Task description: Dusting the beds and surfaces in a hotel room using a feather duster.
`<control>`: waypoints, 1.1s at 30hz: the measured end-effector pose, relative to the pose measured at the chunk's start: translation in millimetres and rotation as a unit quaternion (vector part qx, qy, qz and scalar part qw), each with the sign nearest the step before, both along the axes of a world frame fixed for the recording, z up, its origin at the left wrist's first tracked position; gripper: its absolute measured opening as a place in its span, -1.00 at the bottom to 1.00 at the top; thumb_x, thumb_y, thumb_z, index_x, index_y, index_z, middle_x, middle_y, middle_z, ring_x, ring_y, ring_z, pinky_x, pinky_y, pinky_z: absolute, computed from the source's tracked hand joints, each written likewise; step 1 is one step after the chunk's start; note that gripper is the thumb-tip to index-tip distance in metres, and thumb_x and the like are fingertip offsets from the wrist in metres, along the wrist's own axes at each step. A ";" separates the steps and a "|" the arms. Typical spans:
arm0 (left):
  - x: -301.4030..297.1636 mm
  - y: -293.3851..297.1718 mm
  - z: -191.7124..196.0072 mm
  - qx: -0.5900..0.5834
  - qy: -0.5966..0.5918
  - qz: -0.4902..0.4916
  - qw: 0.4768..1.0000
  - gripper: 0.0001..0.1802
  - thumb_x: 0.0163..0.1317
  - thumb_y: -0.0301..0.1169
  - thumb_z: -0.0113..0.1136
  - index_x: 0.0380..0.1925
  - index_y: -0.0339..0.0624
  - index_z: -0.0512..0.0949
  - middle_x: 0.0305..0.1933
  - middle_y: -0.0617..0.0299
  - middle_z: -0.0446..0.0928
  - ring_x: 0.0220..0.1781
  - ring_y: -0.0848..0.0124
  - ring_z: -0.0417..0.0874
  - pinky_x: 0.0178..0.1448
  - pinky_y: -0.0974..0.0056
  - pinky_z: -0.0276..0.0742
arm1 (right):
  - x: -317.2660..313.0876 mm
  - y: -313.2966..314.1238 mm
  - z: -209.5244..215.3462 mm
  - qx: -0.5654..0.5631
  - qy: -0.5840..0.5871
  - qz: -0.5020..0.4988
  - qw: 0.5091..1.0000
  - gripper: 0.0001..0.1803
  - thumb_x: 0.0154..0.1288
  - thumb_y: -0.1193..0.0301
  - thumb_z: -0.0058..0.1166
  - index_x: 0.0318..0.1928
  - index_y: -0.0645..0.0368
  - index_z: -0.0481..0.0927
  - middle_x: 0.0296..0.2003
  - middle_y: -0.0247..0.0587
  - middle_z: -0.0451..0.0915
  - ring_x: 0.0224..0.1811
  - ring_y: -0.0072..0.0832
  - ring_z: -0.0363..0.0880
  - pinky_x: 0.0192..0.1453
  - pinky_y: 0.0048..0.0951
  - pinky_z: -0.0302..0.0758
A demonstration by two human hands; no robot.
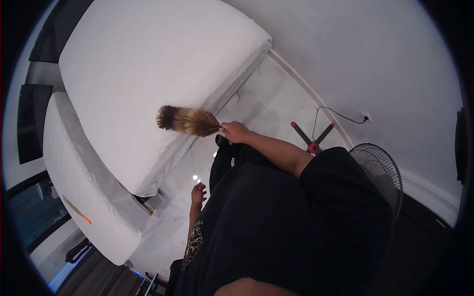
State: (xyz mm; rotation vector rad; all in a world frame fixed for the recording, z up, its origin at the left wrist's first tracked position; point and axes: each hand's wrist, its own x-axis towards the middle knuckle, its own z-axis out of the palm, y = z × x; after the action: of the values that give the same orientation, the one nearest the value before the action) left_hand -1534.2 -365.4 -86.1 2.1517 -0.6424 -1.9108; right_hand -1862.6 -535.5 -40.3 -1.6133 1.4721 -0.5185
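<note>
The right hand [235,132], near the middle of the frame, has its fingers closed around the narrow end of a feather duster [190,121]; the duster's brown and golden plumes point left, with a darker tuft at the tip, over the near edge of a large white-covered bed [148,64] filling the upper left; whether the plumes touch the cover I cannot tell; the left hand [198,194], below and left of centre, hangs beside the dark shirt [276,222], its fingers loosely bent, apart and holding nothing; at left is a second white-covered bed [84,172], with a thin stick [75,208], orange at one end, on it; at right are a wire-caged fan [382,165] and a red-and-black stand [313,147] on the pale, marbled floor [266,86].
</note>
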 end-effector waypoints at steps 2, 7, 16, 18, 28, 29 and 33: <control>-1.0 14.2 -4.6 0.001 -0.031 -0.040 0.999 -0.54 0.08 -0.20 0.06 -0.01 -0.09 0.33 -0.21 0.26 0.47 -0.28 0.40 0.48 -0.39 0.33 0.36 | -2.4 1.8 -1.6 0.028 -0.054 -0.002 0.998 -0.75 0.26 0.27 -0.17 -0.46 0.16 0.39 -0.73 -0.12 0.46 -0.61 -0.20 0.51 -0.50 -0.26 0.41; 10.9 36.1 -11.0 -0.057 0.029 0.029 0.998 -0.58 0.13 -0.30 0.04 -0.03 -0.26 0.33 -0.20 0.05 0.48 -0.20 0.30 0.53 -0.32 0.25 0.46 | -13.7 -5.9 -7.7 -0.010 -0.105 -0.106 0.989 -0.79 0.24 0.34 -0.13 -0.46 0.19 0.38 -0.71 -0.09 0.46 -0.65 -0.27 0.51 -0.54 -0.31 0.39; 60.9 18.8 6.3 -0.026 -0.002 0.007 1.000 -0.52 0.09 -0.16 0.02 0.01 -0.07 0.33 -0.16 0.33 0.46 -0.20 0.40 0.46 -0.27 0.27 0.36 | -2.7 -30.8 -30.1 -0.047 -0.028 -0.377 0.924 -0.67 0.28 0.22 -0.19 -0.41 0.24 0.43 -0.58 -0.07 0.49 -0.48 -0.26 0.50 -0.37 -0.36 0.38; 80.8 20.9 9.8 -0.035 -0.005 0.014 0.999 -0.52 0.09 -0.16 0.02 0.01 -0.07 0.33 -0.17 0.32 0.46 -0.19 0.40 0.46 -0.27 0.27 0.36 | 23.0 -32.6 -33.3 -0.073 -0.023 -0.391 0.917 -0.68 0.28 0.21 -0.20 -0.39 0.23 0.44 -0.58 -0.08 0.50 -0.48 -0.26 0.51 -0.36 -0.36 0.39; 243.0 113.0 -4.9 0.012 -0.013 0.070 0.997 -0.55 0.10 -0.10 -0.04 -0.02 -0.01 0.33 -0.11 0.27 0.45 -0.22 0.30 0.47 -0.29 0.17 0.37 | 262.9 30.1 -6.0 -0.013 0.120 0.223 0.967 -0.81 0.07 0.37 -0.09 -0.28 0.07 0.50 -0.41 -0.12 0.55 -0.28 -0.19 0.52 -0.21 -0.20 0.43; 252.2 120.5 -9.9 0.039 0.023 0.099 0.994 -0.55 0.09 -0.08 -0.06 -0.04 0.00 0.33 -0.11 0.27 0.45 -0.23 0.29 0.47 -0.29 0.16 0.37 | 274.4 35.5 -4.1 -0.013 0.141 0.224 0.964 -0.81 0.07 0.37 -0.09 -0.28 0.07 0.50 -0.41 -0.12 0.55 -0.28 -0.19 0.52 -0.21 -0.20 0.43; 267.9 159.5 -6.8 0.057 -0.059 0.152 0.985 -0.55 0.08 -0.09 -0.06 -0.03 0.00 0.33 -0.09 0.28 0.45 -0.19 0.29 0.46 -0.26 0.13 0.36 | 277.1 34.3 -3.3 -0.170 0.074 0.047 0.982 -0.81 0.12 0.40 -0.16 -0.28 0.07 0.51 -0.45 -0.11 0.53 -0.39 -0.22 0.53 -0.28 -0.23 0.43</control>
State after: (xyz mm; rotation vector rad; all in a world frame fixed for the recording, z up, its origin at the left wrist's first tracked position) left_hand -1266.3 -205.9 -92.9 2.2893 -0.2074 -1.7075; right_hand -1585.5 -501.2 -43.6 -2.0157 1.4628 -0.6330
